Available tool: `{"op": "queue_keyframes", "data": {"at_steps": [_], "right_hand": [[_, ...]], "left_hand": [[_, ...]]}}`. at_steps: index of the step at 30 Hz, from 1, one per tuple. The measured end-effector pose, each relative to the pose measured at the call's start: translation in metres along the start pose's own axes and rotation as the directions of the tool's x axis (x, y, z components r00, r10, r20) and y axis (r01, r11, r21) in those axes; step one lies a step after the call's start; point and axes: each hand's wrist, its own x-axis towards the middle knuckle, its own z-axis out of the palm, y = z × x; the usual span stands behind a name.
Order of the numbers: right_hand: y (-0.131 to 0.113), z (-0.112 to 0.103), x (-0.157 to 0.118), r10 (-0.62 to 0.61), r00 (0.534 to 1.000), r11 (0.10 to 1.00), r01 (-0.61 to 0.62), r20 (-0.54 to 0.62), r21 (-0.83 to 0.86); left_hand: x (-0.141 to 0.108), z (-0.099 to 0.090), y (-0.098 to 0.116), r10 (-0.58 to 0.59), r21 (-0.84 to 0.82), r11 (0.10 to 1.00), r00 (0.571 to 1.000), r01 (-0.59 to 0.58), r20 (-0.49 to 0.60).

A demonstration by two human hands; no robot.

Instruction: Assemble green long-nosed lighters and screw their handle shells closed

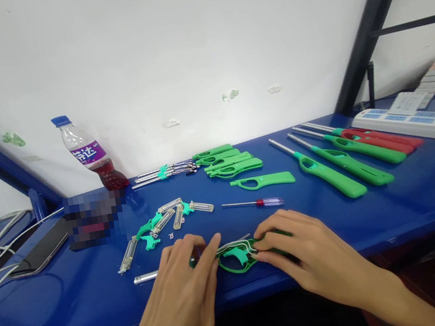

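Note:
An opened green gas lighter (235, 267) lies near the table's front edge, with its metal tube (145, 278) pointing left. Inside the handle shell, a teal trigger (239, 255) and pale wires (237, 243) are exposed. My left hand (188, 285) is closed around the neck, where the tube meets the handle. With fingertips pressed together at the wires' right bend, my right hand (302, 249) grips the handle and covers most of its rear part. Just beyond my hands is a screwdriver (263, 202) with a red and clear handle.
Clear fuel tanks (164, 221) and teal triggers (151, 242) lie to the left. Behind are metal tubes with wires (164, 172) and green handle shells (235, 168). Whole green lighters (330, 173) and red ones (384, 138) rest right. A bottle (91, 153) and phone (42, 248) are left.

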Motion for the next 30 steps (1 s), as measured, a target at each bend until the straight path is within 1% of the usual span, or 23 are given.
{"op": "queue_keyframes", "data": {"at_steps": [4,10,16,25,27,30], "right_hand": [[0.0,0.0,0.0,0.0,1.0,1.0,0.0,-0.001,0.012],[0.001,0.001,0.0,-0.005,1.0,1.0,0.005,0.003,0.004],[-0.001,0.0,0.001,-0.014,1.0,1.0,0.014,-0.008,-0.009],[0.0,0.0,0.0,-0.006,1.0,1.0,0.006,-0.004,0.001],[0.0,0.0,0.0,-0.007,1.0,1.0,0.007,-0.007,-0.001],[0.0,0.0,0.0,-0.007,1.0,1.0,0.007,-0.01,0.002]], "left_hand": [[0.005,0.006,0.0,0.025,-0.044,0.999,0.996,-0.029,-0.087],[0.009,0.011,0.001,-0.001,-0.124,0.992,0.994,-0.012,-0.105],[0.013,0.015,0.005,0.01,-0.141,0.99,0.993,-0.027,-0.121],[0.012,0.017,0.003,0.015,-0.131,0.991,0.99,-0.034,-0.141],[0.011,0.017,0.004,0.02,-0.111,0.993,0.99,-0.035,-0.138],[0.01,0.015,0.006,0.059,-0.045,0.997,0.987,-0.067,-0.152]]}}
